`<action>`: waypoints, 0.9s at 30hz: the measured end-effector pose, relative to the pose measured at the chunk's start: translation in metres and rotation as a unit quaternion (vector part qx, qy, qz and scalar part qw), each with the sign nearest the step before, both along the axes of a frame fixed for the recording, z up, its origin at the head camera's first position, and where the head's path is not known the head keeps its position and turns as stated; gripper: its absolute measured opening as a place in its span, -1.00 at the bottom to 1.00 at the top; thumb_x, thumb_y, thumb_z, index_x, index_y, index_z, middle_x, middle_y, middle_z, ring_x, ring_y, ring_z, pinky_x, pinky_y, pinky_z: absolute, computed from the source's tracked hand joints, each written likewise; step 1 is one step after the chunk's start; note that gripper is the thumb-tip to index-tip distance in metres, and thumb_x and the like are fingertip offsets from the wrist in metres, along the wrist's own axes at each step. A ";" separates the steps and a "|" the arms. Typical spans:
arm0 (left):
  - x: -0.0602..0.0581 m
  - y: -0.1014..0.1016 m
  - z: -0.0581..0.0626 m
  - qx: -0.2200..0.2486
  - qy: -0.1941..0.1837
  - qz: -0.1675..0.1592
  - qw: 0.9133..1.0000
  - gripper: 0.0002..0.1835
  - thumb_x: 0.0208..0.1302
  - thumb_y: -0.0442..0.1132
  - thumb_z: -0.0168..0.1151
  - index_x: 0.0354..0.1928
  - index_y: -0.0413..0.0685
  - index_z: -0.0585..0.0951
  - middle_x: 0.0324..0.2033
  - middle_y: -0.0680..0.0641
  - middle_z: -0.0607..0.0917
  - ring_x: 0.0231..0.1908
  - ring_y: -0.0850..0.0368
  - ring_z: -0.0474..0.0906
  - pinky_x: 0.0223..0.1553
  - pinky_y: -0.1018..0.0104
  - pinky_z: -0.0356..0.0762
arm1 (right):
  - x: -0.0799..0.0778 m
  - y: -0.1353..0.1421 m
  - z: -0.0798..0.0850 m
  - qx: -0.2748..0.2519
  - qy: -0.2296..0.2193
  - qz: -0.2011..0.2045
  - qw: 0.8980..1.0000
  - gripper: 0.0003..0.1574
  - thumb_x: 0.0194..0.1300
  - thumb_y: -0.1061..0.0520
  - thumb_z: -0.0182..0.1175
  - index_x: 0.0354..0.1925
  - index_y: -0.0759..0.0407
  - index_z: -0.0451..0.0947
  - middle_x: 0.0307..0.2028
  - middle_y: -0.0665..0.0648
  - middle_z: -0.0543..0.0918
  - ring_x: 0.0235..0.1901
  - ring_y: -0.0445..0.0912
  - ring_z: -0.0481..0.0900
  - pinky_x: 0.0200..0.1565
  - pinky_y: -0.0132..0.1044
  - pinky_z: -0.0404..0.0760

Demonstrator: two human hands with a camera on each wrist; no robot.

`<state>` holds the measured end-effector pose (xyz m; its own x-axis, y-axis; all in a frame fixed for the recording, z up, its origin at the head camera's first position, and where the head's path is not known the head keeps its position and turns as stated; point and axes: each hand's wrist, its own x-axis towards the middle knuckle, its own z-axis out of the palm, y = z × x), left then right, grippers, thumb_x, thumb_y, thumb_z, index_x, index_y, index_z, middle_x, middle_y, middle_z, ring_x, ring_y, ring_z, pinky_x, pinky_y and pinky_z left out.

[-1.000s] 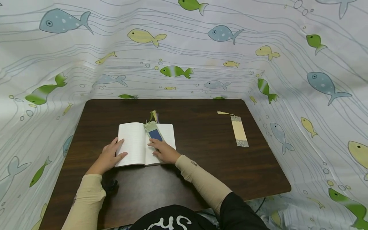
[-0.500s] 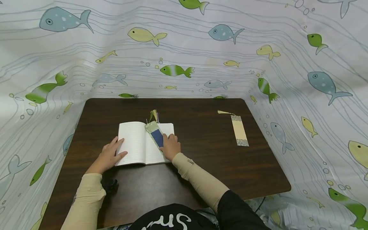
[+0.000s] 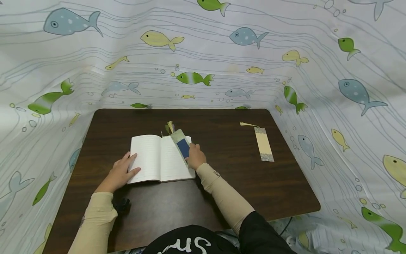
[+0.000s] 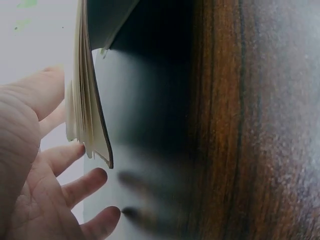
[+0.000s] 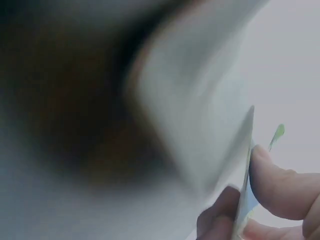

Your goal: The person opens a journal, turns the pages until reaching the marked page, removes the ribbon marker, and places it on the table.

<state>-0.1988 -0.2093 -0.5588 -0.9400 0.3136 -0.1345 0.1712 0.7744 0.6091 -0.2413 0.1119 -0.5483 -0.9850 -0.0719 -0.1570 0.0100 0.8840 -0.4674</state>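
Observation:
An open notebook (image 3: 145, 158) with lined white pages lies on the dark wooden table. My left hand (image 3: 120, 173) rests at its left edge, thumb over the page; in the left wrist view the fingers (image 4: 86, 186) spread loosely beside the page edges (image 4: 85, 100). My right hand (image 3: 196, 157) pinches the lower end of a green and blue bookmark (image 3: 183, 147) with a tassel (image 3: 170, 126), above the right page. The right wrist view shows the thumb (image 5: 275, 187) on one face of the bookmark (image 5: 245, 185) and fingers behind it.
A cream bookmark (image 3: 264, 144) with grey patterned ends and a tassel lies at the right of the table (image 3: 228, 176). A small black object (image 3: 122, 204) sits by the left forearm. A fish-print curtain (image 3: 203, 56) surrounds the table.
My right hand has gone from lying over the bookmark to pinching its lower end, and both have shifted right, away from the notebook's middle. The left hand has stayed in place.

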 end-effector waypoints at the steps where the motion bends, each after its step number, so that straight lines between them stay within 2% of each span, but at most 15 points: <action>1: 0.000 0.000 -0.001 0.000 0.000 -0.001 1.000 -0.15 0.50 0.15 0.11 0.56 -0.26 0.11 0.51 -0.52 -0.07 0.39 -0.66 -0.08 0.18 -0.67 0.00 | -0.002 0.009 0.000 0.005 0.003 -0.010 1.000 -0.13 0.39 0.16 0.33 0.50 0.27 0.15 0.15 0.39 0.49 -0.26 0.14 0.67 -0.27 -0.04 0.66; 3: 0.001 0.000 -0.002 0.001 -0.003 -0.001 1.000 -0.15 0.50 0.15 0.12 0.56 -0.25 0.11 0.52 -0.52 -0.07 0.39 -0.66 -0.08 0.17 -0.67 0.00 | -0.007 0.031 -0.001 0.009 0.012 -0.027 1.000 -0.07 0.40 0.18 0.32 0.55 0.22 0.08 0.12 0.37 0.57 -0.18 0.18 0.67 -0.21 0.03 0.66; 5: 0.001 0.000 -0.003 0.001 -0.006 0.000 1.000 -0.14 0.49 0.14 0.13 0.56 -0.25 0.11 0.52 -0.51 -0.07 0.39 -0.65 -0.08 0.18 -0.67 0.01 | -0.010 0.058 -0.002 -0.009 0.008 -0.045 0.999 -0.02 0.41 0.21 0.29 0.59 0.19 0.01 0.14 0.39 0.58 -0.05 0.23 0.66 -0.09 0.10 0.65; 10: 0.002 -0.001 -0.003 0.000 -0.009 0.001 1.000 -0.13 0.49 0.17 0.12 0.57 -0.24 0.10 0.53 -0.49 -0.08 0.40 -0.63 -0.08 0.18 -0.66 0.01 | -0.014 0.141 -0.004 -0.033 -0.011 -0.110 0.993 -0.02 0.43 0.21 0.26 0.58 0.30 -0.04 0.29 0.53 0.41 0.19 0.35 0.50 0.18 0.19 0.50; 13: 0.001 -0.002 -0.002 0.000 -0.009 0.002 1.000 -0.13 0.49 0.18 0.11 0.57 -0.23 0.10 0.53 -0.48 -0.08 0.40 -0.62 -0.08 0.18 -0.67 -0.02 | -0.013 0.186 -0.007 -0.016 -0.027 -0.160 0.987 -0.06 0.48 0.17 0.21 0.58 0.35 -0.06 0.34 0.59 0.25 0.21 0.40 0.45 0.16 0.21 0.50; 16: 0.000 -0.002 -0.002 -0.002 -0.008 0.003 1.000 -0.13 0.49 0.18 0.11 0.58 -0.22 0.10 0.53 -0.48 -0.08 0.40 -0.63 -0.08 0.16 -0.69 -0.05 | -0.011 0.218 -0.009 0.023 -0.044 -0.205 0.977 -0.11 0.53 0.12 0.14 0.57 0.37 -0.05 0.34 0.61 0.16 0.20 0.43 0.42 0.13 0.24 0.51; 21: 0.000 -0.002 0.000 -0.003 -0.009 0.004 1.000 -0.13 0.49 0.17 0.11 0.57 -0.23 0.10 0.53 -0.49 -0.08 0.40 -0.63 -0.08 0.17 -0.69 -0.05 | -0.009 0.238 -0.010 0.099 -0.073 -0.226 0.966 -0.24 0.56 0.02 0.07 0.48 0.43 0.14 0.32 0.59 0.20 0.30 0.45 0.22 0.23 0.31 0.35; 24: 0.001 -0.002 0.002 -0.001 -0.012 0.008 1.000 -0.14 0.49 0.15 0.12 0.57 -0.23 0.10 0.53 -0.50 -0.08 0.40 -0.63 -0.08 0.18 -0.69 -0.05 | -0.011 0.236 -0.007 0.125 -0.081 -0.220 0.964 -0.33 0.58 0.01 0.05 0.38 0.46 0.27 0.28 0.56 0.25 0.30 0.43 0.21 0.23 0.31 0.35; 27: 0.001 -0.002 0.003 0.001 -0.013 0.009 1.000 -0.14 0.49 0.14 0.13 0.57 -0.24 0.10 0.53 -0.49 -0.08 0.40 -0.63 -0.08 0.18 -0.68 -0.05 | -0.013 0.227 -0.006 0.146 -0.071 -0.224 0.961 -0.34 0.57 0.04 0.05 0.37 0.49 0.27 0.27 0.55 0.26 0.28 0.41 0.25 0.22 0.31 0.35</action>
